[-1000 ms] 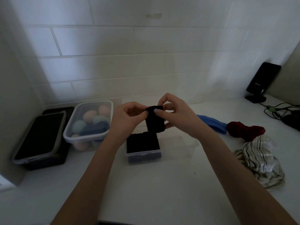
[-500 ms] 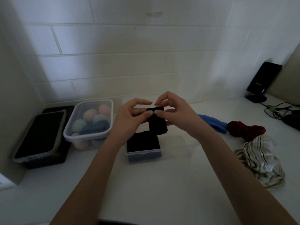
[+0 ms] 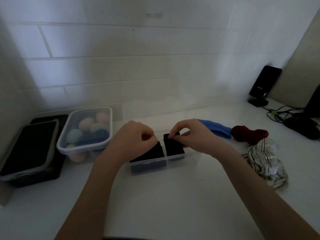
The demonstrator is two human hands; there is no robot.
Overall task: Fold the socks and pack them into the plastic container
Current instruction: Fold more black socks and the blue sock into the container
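Right hand (image 3: 192,135) pinches the folded black sock (image 3: 173,146) inside the plastic container (image 3: 155,164).

Left hand (image 3: 133,137) fisted with fingers curled under, right hand (image 3: 192,134) fingers pinched, forearms converging

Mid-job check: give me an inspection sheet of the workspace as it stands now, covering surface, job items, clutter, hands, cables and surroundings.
Surface: white counter, dimly lit.
Job's things: clear plastic container with a divider; a black folded sock in its left section, a second black sock going into the right one. Blue sock, red sock and striped cloth lie loose to the right.
Clutter: lidded tub of coloured balls; dark tray at left.
Hands: left hand on the left sock; right hand pinches the right sock.
Cables: tangle at far right.
Surroundings: white tiled wall; black speaker.
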